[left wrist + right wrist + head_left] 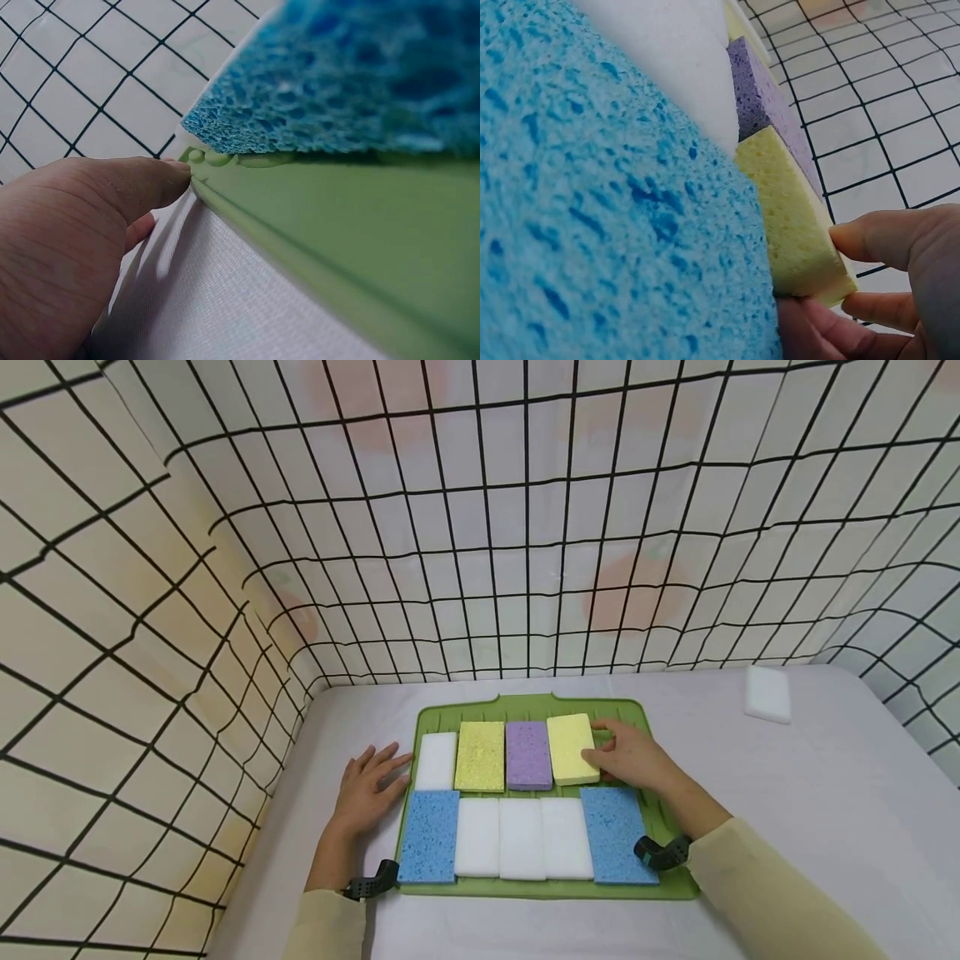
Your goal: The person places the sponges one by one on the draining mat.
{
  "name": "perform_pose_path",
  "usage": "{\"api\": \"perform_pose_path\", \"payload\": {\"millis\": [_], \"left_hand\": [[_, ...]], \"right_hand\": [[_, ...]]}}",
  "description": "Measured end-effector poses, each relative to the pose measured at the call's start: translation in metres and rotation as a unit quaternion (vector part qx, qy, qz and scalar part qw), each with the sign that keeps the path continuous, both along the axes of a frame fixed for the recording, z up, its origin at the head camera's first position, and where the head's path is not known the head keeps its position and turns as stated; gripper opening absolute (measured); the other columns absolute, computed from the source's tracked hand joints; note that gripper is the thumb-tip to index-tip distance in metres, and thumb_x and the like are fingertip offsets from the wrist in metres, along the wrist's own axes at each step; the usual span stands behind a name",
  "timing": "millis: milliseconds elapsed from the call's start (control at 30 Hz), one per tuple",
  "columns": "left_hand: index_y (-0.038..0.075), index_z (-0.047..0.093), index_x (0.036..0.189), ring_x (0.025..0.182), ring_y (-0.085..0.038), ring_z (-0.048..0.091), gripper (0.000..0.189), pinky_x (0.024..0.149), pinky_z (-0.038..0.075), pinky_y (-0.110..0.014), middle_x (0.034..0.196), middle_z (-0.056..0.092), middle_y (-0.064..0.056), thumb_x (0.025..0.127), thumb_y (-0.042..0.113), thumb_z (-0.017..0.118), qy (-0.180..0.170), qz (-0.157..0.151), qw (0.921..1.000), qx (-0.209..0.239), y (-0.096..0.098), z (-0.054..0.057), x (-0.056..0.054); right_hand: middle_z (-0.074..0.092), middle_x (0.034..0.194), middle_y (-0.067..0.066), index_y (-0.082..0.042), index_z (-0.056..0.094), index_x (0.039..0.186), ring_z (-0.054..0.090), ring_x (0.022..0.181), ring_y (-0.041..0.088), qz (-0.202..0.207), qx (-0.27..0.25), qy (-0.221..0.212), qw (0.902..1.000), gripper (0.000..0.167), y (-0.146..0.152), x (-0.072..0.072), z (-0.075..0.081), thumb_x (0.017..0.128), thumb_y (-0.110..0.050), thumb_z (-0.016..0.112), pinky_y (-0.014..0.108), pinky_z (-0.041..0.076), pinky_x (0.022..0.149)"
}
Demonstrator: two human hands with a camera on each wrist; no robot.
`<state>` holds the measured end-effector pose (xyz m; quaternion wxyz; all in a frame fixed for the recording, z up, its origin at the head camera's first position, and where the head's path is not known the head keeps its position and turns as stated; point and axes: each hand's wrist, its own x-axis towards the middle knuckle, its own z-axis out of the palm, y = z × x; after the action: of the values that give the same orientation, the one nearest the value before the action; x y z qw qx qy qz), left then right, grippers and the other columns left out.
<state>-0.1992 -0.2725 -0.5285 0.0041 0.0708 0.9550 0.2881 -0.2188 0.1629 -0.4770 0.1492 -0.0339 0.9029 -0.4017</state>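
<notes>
A light yellow sponge sits at the right of the back row on a green tray. My right hand holds its right side, thumb on the top face and fingers curled at the edge, as the right wrist view shows with the yellow sponge. To its left are a purple sponge, a speckled yellow sponge and a white sponge. My left hand lies with spread fingers at the tray's left edge. In the left wrist view the thumb touches the rim.
The tray's front row has a blue sponge at left, three white sponges side by side and another blue sponge at right. One white sponge lies apart at the table's back right. Black wire mesh stands around the table.
</notes>
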Motion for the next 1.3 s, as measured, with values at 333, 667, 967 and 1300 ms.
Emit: {"api": "perform_pose_path", "payload": {"millis": [333, 667, 967, 1300], "left_hand": [[0.024, 0.060, 0.144, 0.158, -0.039, 0.018, 0.044, 0.128, 0.000, -0.063, 0.164, 0.042, -0.007, 0.101, 0.030, 0.063, 0.001, 0.002, 1.0000, 0.001, -0.001, -0.002, 0.000], [0.023, 0.060, 0.144, 0.158, -0.040, 0.018, 0.044, 0.127, 0.000, -0.064, 0.164, 0.041, -0.009, 0.101, 0.030, 0.063, 0.000, 0.002, 1.0000, 0.005, -0.001, -0.001, 0.001], [0.024, 0.061, 0.144, 0.158, -0.040, 0.019, 0.044, 0.127, 0.001, -0.064, 0.163, 0.042, -0.008, 0.101, 0.032, 0.063, 0.003, 0.003, 0.9999, 0.011, -0.002, -0.002, 0.000], [0.025, 0.061, 0.143, 0.158, -0.040, 0.020, 0.043, 0.127, 0.002, -0.065, 0.163, 0.043, -0.007, 0.101, 0.031, 0.063, 0.010, 0.007, 0.9999, 0.010, -0.001, -0.005, -0.002]], "right_hand": [[0.073, 0.113, 0.018, -0.002, 0.043, 0.151, 0.069, 0.080, 0.016, 0.002, 0.050, 0.022, 0.9985, 0.066, 0.012, 0.000, 0.003, 0.099, -0.037, 0.064, 0.033, 0.055, 0.066], [0.069, 0.120, 0.024, -0.004, 0.040, 0.154, 0.068, 0.091, 0.027, -0.057, 0.042, 0.105, 0.9919, 0.067, 0.059, -0.003, -0.001, 0.101, -0.041, 0.061, 0.030, 0.052, 0.063], [0.066, 0.113, 0.021, -0.001, 0.049, 0.147, 0.062, 0.087, 0.025, -0.239, 0.067, 0.135, 0.9593, 0.063, 0.137, -0.014, -0.021, 0.102, -0.046, 0.053, 0.026, 0.046, 0.061], [0.049, 0.133, 0.031, 0.001, 0.034, 0.155, 0.049, 0.115, 0.043, -0.385, 0.057, 0.088, 0.9170, 0.071, 0.192, -0.008, -0.035, 0.100, -0.040, 0.048, 0.037, 0.037, 0.072]]}}
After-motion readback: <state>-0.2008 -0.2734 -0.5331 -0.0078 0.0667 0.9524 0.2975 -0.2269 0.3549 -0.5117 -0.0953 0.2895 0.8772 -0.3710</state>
